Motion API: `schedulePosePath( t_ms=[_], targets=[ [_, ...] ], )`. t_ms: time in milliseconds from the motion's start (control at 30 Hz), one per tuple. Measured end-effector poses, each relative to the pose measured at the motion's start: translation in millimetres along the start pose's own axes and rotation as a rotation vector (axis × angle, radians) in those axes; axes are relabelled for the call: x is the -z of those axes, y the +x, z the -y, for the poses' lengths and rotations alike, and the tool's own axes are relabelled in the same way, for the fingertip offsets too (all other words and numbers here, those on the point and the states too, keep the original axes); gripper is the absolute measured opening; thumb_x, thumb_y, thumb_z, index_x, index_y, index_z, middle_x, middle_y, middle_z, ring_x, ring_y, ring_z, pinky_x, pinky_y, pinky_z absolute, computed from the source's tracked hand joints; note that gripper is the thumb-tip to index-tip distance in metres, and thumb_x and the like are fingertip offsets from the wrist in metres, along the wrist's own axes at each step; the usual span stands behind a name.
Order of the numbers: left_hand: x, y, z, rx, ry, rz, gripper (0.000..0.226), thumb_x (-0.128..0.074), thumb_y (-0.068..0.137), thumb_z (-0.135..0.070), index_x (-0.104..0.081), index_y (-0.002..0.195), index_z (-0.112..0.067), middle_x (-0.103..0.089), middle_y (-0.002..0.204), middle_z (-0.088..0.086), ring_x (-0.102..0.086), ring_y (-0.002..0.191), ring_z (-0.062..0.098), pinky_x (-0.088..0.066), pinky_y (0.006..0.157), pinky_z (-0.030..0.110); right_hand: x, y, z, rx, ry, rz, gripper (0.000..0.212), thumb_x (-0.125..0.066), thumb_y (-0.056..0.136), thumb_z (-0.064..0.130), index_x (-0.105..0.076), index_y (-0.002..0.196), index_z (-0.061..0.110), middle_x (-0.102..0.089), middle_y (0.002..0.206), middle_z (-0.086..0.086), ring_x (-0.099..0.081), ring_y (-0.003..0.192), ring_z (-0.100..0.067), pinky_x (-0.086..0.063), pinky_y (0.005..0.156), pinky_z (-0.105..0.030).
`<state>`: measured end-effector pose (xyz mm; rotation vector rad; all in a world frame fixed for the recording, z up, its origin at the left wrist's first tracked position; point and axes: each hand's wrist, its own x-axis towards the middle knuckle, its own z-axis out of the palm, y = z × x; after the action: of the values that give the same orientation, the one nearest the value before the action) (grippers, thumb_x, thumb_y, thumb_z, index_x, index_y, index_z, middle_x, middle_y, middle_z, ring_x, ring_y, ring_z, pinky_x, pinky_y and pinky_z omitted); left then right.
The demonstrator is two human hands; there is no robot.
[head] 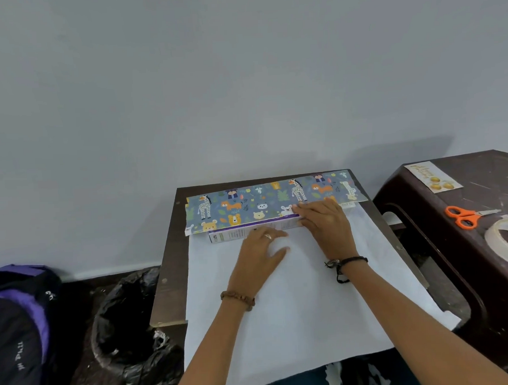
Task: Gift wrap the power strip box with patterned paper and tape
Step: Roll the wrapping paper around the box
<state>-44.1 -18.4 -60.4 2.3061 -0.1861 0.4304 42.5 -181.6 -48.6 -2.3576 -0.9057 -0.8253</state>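
A sheet of wrapping paper (295, 292) lies white side up across a small dark table (166, 269). Its far edge is folded over, showing the blue animal pattern (247, 205), and covers the top of the long power strip box (234, 234), whose white and purple front side shows below the fold. My left hand (261, 253) lies flat on the white paper, fingertips against the box's front side. My right hand (324, 221) presses with straight fingers on the patterned fold over the box's right half.
A dark plastic stool (441, 242) at the right holds orange scissors (462, 216), a roll of tape (505, 244) and a sticker card (434, 176). A bin lined with a black bag (127, 328) and a purple backpack (20, 327) stand on the floor at the left.
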Motion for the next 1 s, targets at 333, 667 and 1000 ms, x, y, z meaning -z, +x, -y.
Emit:
schedulePosePath(
  t_ms=[333,667,1000],
  targets=[
    [-12,-7,3,-0.005,0.438,0.272,0.049,-0.037,0.097,-0.039,-0.023,0.144,-0.031,-0.006,0.154,-0.001,0.002,0.142,0.013,0.003,0.114,0.036,21,38,-13,-0.223,0.116,0.526,0.023,-0.059,0.089,0.020,-0.069,0.110,0.019,-0.062,0.092,-0.007,-0.048,0.087,-0.017,-0.027,0.060,-0.019],
    [-15,-9,-3,0.008,0.563,0.261,0.048,-0.030,0.100,-0.037,-0.017,0.146,-0.033,0.010,0.155,0.002,0.015,0.142,0.019,0.018,0.111,0.037,23,57,0,-0.222,0.033,0.607,0.038,-0.062,0.083,0.045,-0.065,0.115,0.025,-0.056,0.117,0.003,-0.052,0.107,-0.016,-0.040,0.082,-0.027],
    [-13,-8,-3,-0.011,0.505,0.274,0.048,-0.032,0.099,-0.036,-0.019,0.145,-0.031,0.022,0.151,0.001,0.038,0.127,0.017,0.031,0.102,0.033,7,70,-4,-0.435,0.244,0.669,0.043,-0.076,0.071,0.040,-0.066,0.112,0.029,-0.058,0.121,-0.002,-0.053,0.111,-0.018,-0.042,0.097,-0.041]
  ],
)
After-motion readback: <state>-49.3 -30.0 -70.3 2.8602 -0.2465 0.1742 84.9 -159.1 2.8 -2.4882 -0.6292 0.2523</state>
